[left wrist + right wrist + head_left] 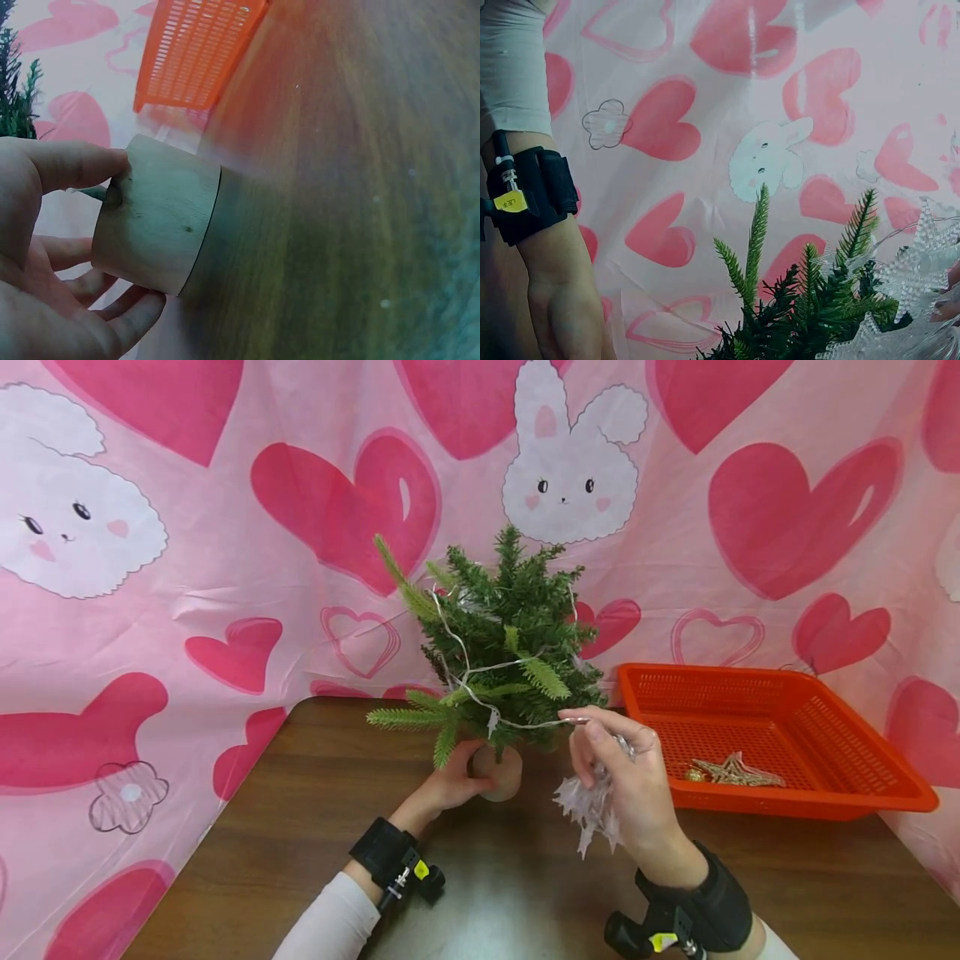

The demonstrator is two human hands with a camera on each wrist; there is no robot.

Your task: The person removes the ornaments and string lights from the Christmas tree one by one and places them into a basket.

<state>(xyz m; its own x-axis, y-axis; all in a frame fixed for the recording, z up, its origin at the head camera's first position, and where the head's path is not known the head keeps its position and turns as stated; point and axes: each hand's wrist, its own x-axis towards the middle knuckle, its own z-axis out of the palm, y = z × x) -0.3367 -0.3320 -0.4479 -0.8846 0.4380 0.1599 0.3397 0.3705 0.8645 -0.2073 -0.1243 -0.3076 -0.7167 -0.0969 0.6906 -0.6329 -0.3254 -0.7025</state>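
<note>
A small artificial Christmas tree (pixel 517 610) stands upright on a round wooden base (pixel 161 214). My left hand (pixel 452 779) grips that base, thumb on one side and fingers on the other in the left wrist view. A string of star lights (pixel 467 681) winds over the branches, its pale wire running from the tree to my right hand (pixel 630 777). Thumb and forefinger pinch the wire there, while a bunch of clear plastic stars (pixel 588 806) hangs below the palm. Close up in the right wrist view, the stars (pixel 922 262) partly cover the branches.
An orange plastic basket (pixel 776 806) sits on the brown wooden table (pixel 247 860) at the right. Inside it lie a glittery gold star (pixel 738 771) and a small gold ornament (pixel 695 773). Behind everything hangs a pink cloth (pixel 202 577) with hearts and rabbits.
</note>
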